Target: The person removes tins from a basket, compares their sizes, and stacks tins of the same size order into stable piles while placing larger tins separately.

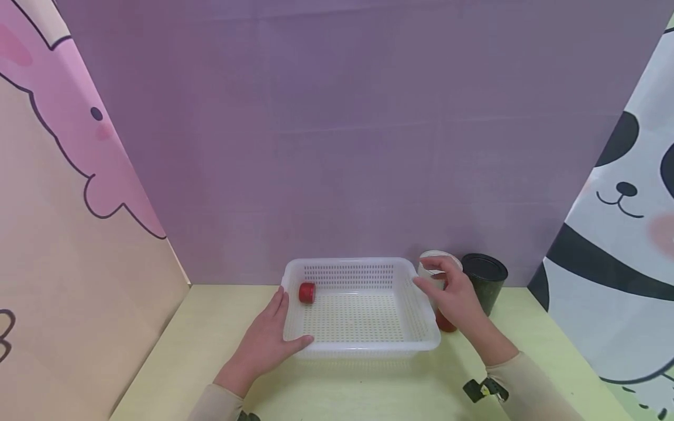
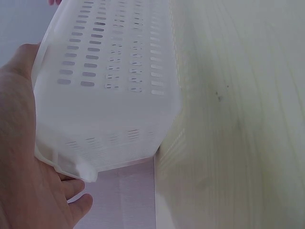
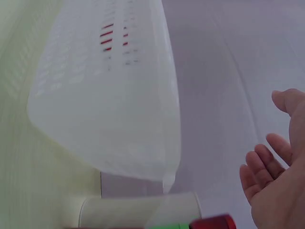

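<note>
A white plastic basket (image 1: 351,346) with slotted walls stands on the table, with a small red cylinder (image 1: 307,293) lying in its left end. My left hand (image 1: 265,342) holds the basket's front left corner, thumb over the front rim and fingers along the left side. In the left wrist view, fingertips (image 2: 80,205) curl beneath the rim. My right hand (image 1: 455,295) hovers by the basket's right rim with fingers loosely bent. The right wrist view shows that hand (image 3: 281,176) apart from the basket (image 3: 114,109), holding nothing.
A white canister (image 1: 441,255) and a dark canister (image 1: 484,268) stand right of the basket near the purple back wall (image 1: 347,128). A red object (image 1: 445,323) is partly hidden beneath my right hand. Printed panels flank the pale table (image 1: 337,392).
</note>
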The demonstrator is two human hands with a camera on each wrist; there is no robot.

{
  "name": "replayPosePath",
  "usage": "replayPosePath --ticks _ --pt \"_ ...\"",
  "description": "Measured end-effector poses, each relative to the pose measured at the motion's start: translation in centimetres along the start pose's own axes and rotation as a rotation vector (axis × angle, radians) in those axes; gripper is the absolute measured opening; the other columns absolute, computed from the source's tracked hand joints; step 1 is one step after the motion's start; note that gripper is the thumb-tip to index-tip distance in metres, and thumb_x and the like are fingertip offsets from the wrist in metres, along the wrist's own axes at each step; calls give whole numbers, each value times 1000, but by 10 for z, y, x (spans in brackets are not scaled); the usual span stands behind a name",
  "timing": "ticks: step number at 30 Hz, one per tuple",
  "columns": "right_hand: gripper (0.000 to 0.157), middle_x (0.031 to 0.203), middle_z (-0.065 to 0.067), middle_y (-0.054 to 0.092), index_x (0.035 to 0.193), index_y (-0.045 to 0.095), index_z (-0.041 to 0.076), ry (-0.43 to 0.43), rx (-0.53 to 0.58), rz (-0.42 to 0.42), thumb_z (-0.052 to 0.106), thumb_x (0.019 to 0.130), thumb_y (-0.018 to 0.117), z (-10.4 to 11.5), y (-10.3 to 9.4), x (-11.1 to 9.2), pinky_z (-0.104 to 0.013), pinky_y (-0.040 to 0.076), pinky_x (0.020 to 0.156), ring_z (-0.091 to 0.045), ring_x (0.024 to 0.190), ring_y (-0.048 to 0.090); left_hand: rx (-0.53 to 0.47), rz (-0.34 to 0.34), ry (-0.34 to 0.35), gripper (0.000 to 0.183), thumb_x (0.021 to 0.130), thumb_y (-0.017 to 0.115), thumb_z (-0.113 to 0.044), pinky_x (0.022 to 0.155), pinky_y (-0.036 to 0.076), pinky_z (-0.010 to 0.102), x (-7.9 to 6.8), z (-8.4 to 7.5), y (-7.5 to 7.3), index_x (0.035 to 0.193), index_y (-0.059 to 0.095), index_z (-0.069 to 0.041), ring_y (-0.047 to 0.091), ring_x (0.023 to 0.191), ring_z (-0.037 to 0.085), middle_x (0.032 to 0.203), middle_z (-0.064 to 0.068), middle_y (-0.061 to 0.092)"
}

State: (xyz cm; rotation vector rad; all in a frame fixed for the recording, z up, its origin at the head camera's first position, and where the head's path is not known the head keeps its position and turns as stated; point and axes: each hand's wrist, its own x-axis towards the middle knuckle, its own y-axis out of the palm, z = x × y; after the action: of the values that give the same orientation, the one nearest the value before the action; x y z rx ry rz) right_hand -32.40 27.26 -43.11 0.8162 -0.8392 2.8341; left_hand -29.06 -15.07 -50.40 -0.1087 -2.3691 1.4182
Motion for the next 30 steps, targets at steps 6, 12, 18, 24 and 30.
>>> replayPosePath --ticks 6,12,18,24,30 --pt "47 140 -12 66 143 66 5 9 6 114 21 102 83 10 17 13 -38 56 106 -34 130 62 0 3 7 118 96 73 -71 131 32 55 2 -1 -1 170 27 8 26 166 41 182 23 18" --pt "46 139 -10 67 142 67 8 4 15 210 21 101 84 22 38 24 -50 57 107 -30 128 63 4 4 11 122 95 69 -77 131 33 55 2 -2 -2 170 28 9 27 166 42 181 24 19" --pt "44 133 -10 69 139 67 5 -54 11 284 22 102 83 27 57 35 -52 57 105 -33 124 64 16 -2 15 122 95 68 -79 131 32 54 2 -1 0 170 28 8 26 166 41 182 23 18" --pt "44 136 -10 67 140 67 5 -34 41 377 22 103 81 33 73 46 -57 54 109 -38 130 62 2 -8 23 121 95 70 -76 130 34 55 2 2 1 170 28 8 28 165 41 182 23 19" --pt "42 137 -9 67 140 68 5 -52 35 433 20 103 82 39 90 57 -56 54 110 -36 131 62 -6 -5 15 121 95 69 -77 129 36 56 2 1 1 171 28 8 30 165 42 181 23 20"
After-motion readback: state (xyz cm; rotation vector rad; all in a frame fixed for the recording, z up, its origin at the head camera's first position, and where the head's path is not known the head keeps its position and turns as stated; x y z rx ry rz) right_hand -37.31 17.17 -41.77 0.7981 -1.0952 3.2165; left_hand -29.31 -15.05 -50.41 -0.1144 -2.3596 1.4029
